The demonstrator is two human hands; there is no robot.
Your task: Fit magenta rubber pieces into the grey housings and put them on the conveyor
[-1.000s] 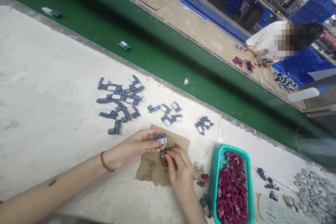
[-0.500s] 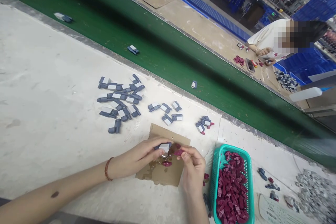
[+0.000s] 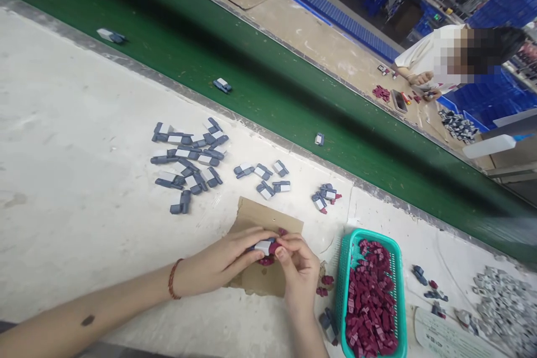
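My left hand [image 3: 226, 254] is closed on a dark blue and white plastic part [image 3: 263, 246] over a piece of brown cardboard [image 3: 268, 212]. Between the thumb and fingers of my right hand [image 3: 297, 265] is a maroon plastic piece [image 3: 273, 247], pressed against the right end of that part. More maroon pieces [image 3: 265, 262] lie on the cardboard, partly hidden by my hands. To the right stands a green basket [image 3: 398, 268] filled with maroon pieces.
Several blue and white parts [image 3: 184, 154] lie on the white table left of centre. Beyond runs a green conveyor belt [image 3: 268, 106] carrying a few parts. A pile of light grey pieces [image 3: 503, 307] lies at right. Across the belt sits a co-worker [image 3: 444, 56].
My right hand has moved left, bringing the maroon piece up against the blue and white part. On the belt, the parts have shifted to the right.
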